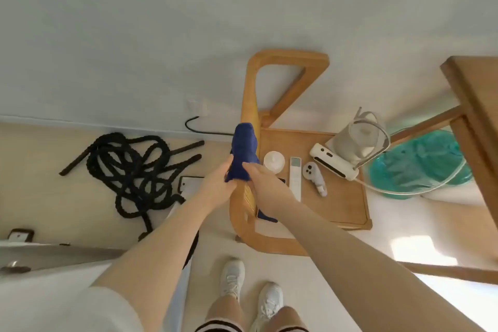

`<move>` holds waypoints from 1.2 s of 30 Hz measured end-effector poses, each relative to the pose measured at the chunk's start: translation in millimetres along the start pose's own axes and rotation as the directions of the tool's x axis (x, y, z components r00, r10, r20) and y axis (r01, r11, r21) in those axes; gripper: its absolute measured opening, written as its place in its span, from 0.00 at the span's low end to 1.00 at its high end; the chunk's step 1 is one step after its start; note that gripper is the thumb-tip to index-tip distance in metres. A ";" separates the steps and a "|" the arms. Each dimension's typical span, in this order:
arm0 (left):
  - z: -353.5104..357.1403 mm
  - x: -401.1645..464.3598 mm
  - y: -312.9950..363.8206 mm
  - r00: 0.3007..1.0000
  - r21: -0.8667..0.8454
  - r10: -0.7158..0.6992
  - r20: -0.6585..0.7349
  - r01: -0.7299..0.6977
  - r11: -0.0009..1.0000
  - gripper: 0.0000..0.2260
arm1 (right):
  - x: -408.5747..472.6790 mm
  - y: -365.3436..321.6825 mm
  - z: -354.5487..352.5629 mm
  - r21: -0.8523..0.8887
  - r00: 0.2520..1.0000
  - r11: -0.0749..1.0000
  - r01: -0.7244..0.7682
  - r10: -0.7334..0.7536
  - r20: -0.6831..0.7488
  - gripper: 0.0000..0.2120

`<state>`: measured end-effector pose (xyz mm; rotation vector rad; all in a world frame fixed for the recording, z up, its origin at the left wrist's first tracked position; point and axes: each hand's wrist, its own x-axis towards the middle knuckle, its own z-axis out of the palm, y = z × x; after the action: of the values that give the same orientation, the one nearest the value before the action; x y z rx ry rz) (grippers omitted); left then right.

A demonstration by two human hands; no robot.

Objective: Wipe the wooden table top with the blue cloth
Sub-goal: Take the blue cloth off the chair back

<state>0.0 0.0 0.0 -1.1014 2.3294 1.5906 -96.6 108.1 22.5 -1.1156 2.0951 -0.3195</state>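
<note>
- Both hands I see are closed on the blue cloth (244, 152): my left hand (219, 183) pinches its lower left edge, my right hand (260, 179) grips its lower right, fingers curled into the fabric.
- Between the two hands the cloth stands bunched and raised, above the left edge of the wooden bench (336, 205).
- I cannot tell whether the cloth touches the bench top.
- Just right of my right hand, on the bench, sit a white round cup (274, 161), a white remote (295, 180) and a grey controller (314, 176).
- Farther right stands a white fan (358, 144) on its base.
- Left of my left hand, a black rope (132, 167) lies coiled on the floor.
</note>
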 end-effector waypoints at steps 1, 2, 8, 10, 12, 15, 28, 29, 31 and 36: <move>2.6 3.5 -3.4 1.000 -0.007 -0.010 -0.005 0.010 1.000 0.26 | 6.6 -0.5 5.8 0.029 0.999 0.999 -0.023 0.024 -0.025 0.24; 3.4 7.8 -6.0 0.999 0.022 -0.013 -0.034 0.014 1.000 0.26 | 12.5 0.2 9.3 0.107 0.994 0.993 -0.049 0.059 -0.091 0.22; -3.3 2.7 -1.9 0.986 0.210 0.088 -0.142 -0.057 0.976 0.19 | 22.2 -12.2 6.5 0.259 0.945 0.940 -0.221 0.272 -0.182 0.11; -10.7 -1.9 11.2 0.993 0.159 0.069 -0.097 -0.053 0.986 0.17 | 14.1 -15.3 -9.8 0.260 0.952 0.950 -0.174 0.230 -0.203 0.11; -20.2 -9.0 37.0 0.996 0.114 0.082 -0.039 -0.077 0.990 0.13 | -3.5 -23.8 -34.6 0.274 0.959 0.953 -0.128 0.189 -0.209 0.11; -28.0 -9.9 88.9 0.989 0.019 0.115 0.096 -0.118 0.993 0.03 | -33.7 -28.8 -80.5 0.347 0.949 0.931 -0.111 0.204 -0.241 0.11; 110.9 1.5 280.8 0.767 0.134 0.415 0.489 -0.536 0.833 0.15 | -213.3 129.9 -232.3 0.603 0.948 0.795 -0.064 0.237 -0.212 0.13; 128.1 3.7 296.0 0.789 0.171 0.382 0.481 -0.512 0.842 0.13 | -226.6 148.0 -242.8 0.470 0.948 0.873 -0.128 0.247 -0.200 0.16; 166.2 3.7 326.3 0.832 0.173 0.300 0.468 -0.419 0.891 0.12 | -250.7 186.5 -261.7 0.326 0.885 0.908 -0.263 0.362 -0.294 0.15; 266.7 -28.6 404.7 0.903 -0.424 0.197 0.382 -0.019 0.906 0.10 | -298.3 255.9 -300.8 0.683 0.674 0.718 -0.130 0.569 -0.470 0.08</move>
<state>-307.3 315.4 204.5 -0.5948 1.8503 2.1762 -358.6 463.4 246.3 -0.1361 2.4599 -1.2360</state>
